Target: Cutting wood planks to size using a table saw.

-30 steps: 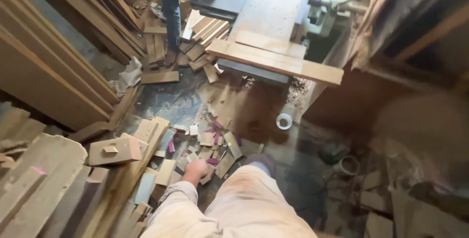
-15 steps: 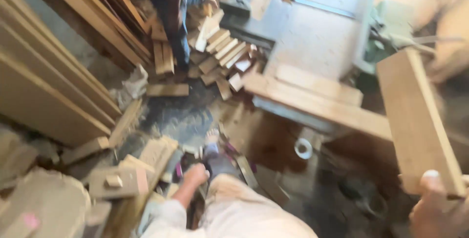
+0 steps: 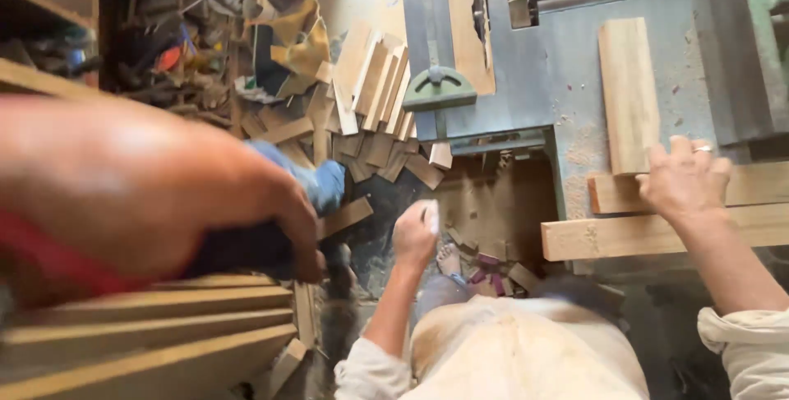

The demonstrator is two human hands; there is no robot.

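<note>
Three wooden boards lie on the right: one short upright board (image 3: pixel 629 92) on the grey saw table (image 3: pixel 534 63), and two long boards (image 3: pixel 657 232) stacked at its near edge. Two hands show, the left hand (image 3: pixel 415 236) and right hand (image 3: pixel 686 178). Far left, offcuts (image 3: pixel 370 104) lie in one heap, too many to count.

Heap of wood offcuts (image 3: pixel 370 104); stacked planks (image 3: pixel 148 334); grey saw table (image 3: pixel 542 55)

Single head-worn view, steeply downward, close over saw table (image 3: pixel 526 80) and scrap-strewn floor (image 3: pixel 370 203).

Offcuts (image 3: pixel 370 112) crowd the floor — bare saw table (image 3: pixel 542 80) lies open.
</note>
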